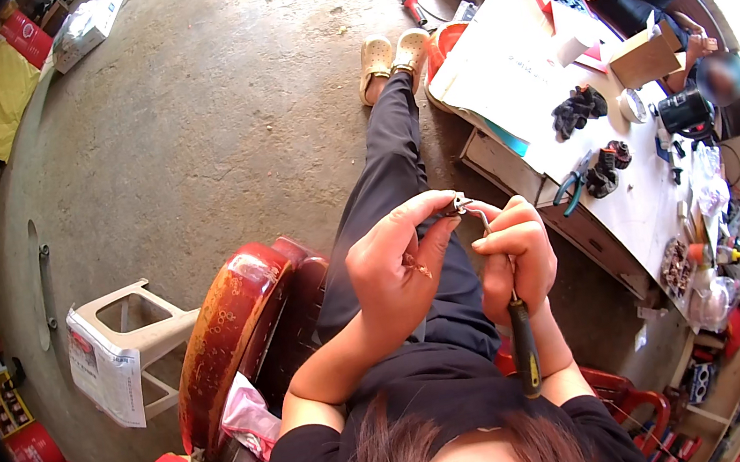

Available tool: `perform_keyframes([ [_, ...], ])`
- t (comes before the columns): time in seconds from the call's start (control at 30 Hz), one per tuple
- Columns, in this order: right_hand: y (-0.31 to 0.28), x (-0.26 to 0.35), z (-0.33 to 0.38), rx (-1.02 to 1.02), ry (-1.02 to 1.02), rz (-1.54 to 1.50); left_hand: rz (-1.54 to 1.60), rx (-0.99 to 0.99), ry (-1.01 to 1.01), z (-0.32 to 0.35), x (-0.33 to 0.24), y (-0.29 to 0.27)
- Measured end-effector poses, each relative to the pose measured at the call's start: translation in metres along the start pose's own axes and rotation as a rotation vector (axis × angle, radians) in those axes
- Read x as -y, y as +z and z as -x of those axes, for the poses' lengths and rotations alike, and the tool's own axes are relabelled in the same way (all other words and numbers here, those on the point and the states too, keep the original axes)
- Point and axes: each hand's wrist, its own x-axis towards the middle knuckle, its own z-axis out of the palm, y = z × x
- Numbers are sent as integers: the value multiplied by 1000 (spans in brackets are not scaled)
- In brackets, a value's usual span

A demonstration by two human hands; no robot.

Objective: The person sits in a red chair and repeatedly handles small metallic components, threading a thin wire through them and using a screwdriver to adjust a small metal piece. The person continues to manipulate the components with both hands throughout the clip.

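Note:
Above my lap, my left hand [398,260] pinches a small dark metal part [456,208] between thumb and fingertips. My right hand [517,253] is closed around a pick with a thin bent metal shaft and a black and yellow handle [525,351]. The handle hangs down below my right fist. The bent end of the shaft reaches the small metal part, and the fingertips of both hands nearly meet there. Fingers cover much of the part, so its exact kind does not show.
A white-topped table [506,51] stands at my right, with pliers [575,188], dark work gloves [578,111] and an open cardboard box [645,57]. Another person sits beyond it. At my left are a red wooden armrest [228,331] and a beige plastic stool [140,310].

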Motion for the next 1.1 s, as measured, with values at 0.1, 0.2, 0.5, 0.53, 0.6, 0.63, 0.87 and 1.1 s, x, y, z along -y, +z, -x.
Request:
perform_keyframes([
  [0.1, -1, 0, -1, 9, -1, -4, 8, 0, -15, -1, -1, 0],
  [0.2, -1, 0, -1, 14, -2, 1, 15, -8, -22, 0, -1, 1],
  [0.5, -1, -2, 1, 26, 1, 31, -6, -19, -4, 0, 0, 2],
  [0.53, 0, -2, 1, 25, 0, 32, -7, -22, -2, 0, 0, 2],
  [0.6, 1, -2, -1, 14, -13, 48, -6, -23, 2, 0, 1, 3],
  [0.63, 2, -1, -2, 9, -20, 55, -6, -21, 5, 0, 2, 3],
  [0.87, 4, -2, -1, -21, -18, 13, -23, -15, -5, -1, 1, 2],
  [1.1, 3, -6, 5, -51, -32, 4, -13, -11, -17, -1, 2, 3],
])
